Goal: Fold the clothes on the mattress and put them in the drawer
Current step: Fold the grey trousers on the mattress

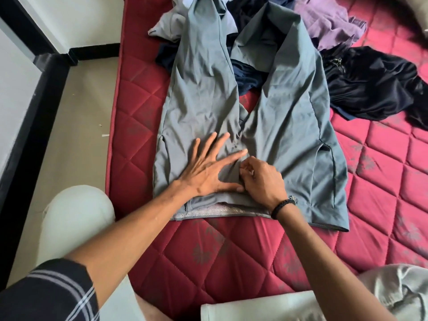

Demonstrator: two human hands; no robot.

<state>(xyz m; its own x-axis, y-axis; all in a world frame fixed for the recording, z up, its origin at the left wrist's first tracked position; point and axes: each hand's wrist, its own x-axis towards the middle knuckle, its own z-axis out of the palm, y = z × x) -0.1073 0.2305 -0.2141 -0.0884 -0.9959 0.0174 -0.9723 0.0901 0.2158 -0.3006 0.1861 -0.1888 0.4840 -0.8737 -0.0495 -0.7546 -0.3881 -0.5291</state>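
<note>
on the red quilted mattress [231,256], a pair of grey trousers [203,107] is lying spread out flat, waistband nearest the person and both legs running away toward the far end. the left hand [208,167] is lying flat on the trousers just below the waistband, fingers straight and spread wide, pressing the cloth down. the right hand [261,179] is sitting just beside it, touching the left thumb, with its fingers curled and pinching a bit of the grey cloth at the fly (what exactly it is pinching, a button or a zip, is too small to tell). a black beaded bracelet [282,207] is sitting on the right wrist. the striped inner lining of the waistband [220,212] is showing along the near edge.

the far ends of the trouser legs are resting over a heap of unfolded clothes: a pale grey garment [166,24] at the left, a dark blue one [247,75] showing between the legs, a purple one [328,22] at the right, and a black shiny garment [370,86] lying apart on the mattress to the right of the trousers. the person's knees, in light cloth, are showing at the bottom left [76,218] and the bottom right. a beige floor [85,126] is running along the left side of the mattress, next to a white wall with a black skirting.
</note>
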